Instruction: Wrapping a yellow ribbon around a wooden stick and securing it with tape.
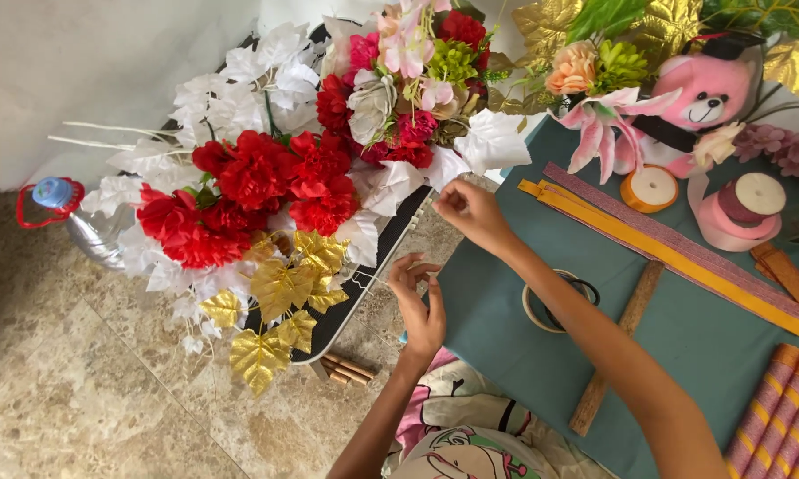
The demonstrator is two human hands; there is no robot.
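Both hands work at the lower edge of a large artificial flower arrangement [284, 177] mounted on a dark board [364, 288] that leans across the floor. The right hand [470, 211], at about one o'clock from the left hand [420, 306], pinches its fingertips together just beside a white fabric leaf [493, 142]; a very thin pale strand may run between the two hands, though it is too fine to be sure. The left hand is narrowly closed too, thumb against curled fingers, close to the board's edge. If a strand is indeed held, the likeliest slip is that it slides from one pinch or snags on the gold leaves [280, 306] at nine o'clock from the left hand, since the foliage crowds the board's rim. A tug could also shift the leaning board. The arrangement itself is dense: red blooms at the centre, white leaves around them, pink and cream flowers toward twelve o'clock. On the teal table [506, 346] at three o'clock lie ribbon rolls [650, 188] and a yellow strip [674, 262].
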